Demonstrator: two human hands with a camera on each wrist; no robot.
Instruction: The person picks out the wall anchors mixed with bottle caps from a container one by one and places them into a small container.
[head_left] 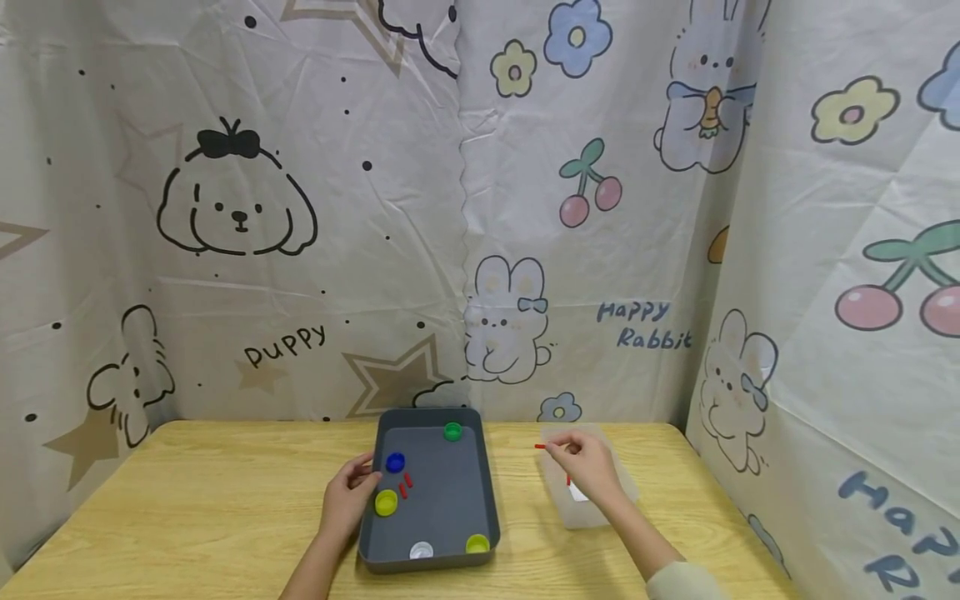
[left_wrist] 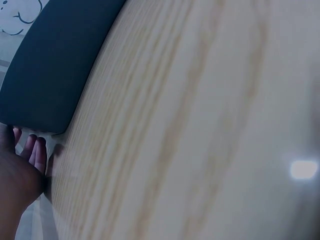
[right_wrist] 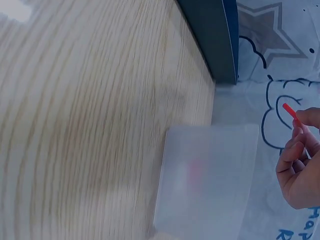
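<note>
A grey tray point(head_left: 442, 492) stands on the table with its long side running away from me. My left hand point(head_left: 347, 500) grips its left rim, and in the left wrist view that hand point(left_wrist: 22, 167) shows by the tray's dark outer wall point(left_wrist: 55, 65). Between thumb and fingertips, my right hand point(head_left: 585, 467) pinches a small red stick point(head_left: 540, 447), also clear in the right wrist view point(right_wrist: 290, 111). That hand is above a translucent box point(head_left: 558, 508), which has another red stick point(head_left: 568, 480) in it. Two red sticks point(head_left: 406, 485) lie in the tray.
Inside the tray sit small round cups: blue point(head_left: 395, 462), green point(head_left: 452, 432), clear point(head_left: 422, 550) and two yellow, one by the left wall point(head_left: 386, 502) and one in the near right corner point(head_left: 477, 544). A patterned curtain point(head_left: 405, 208) hangs behind the wooden table point(head_left: 225, 508).
</note>
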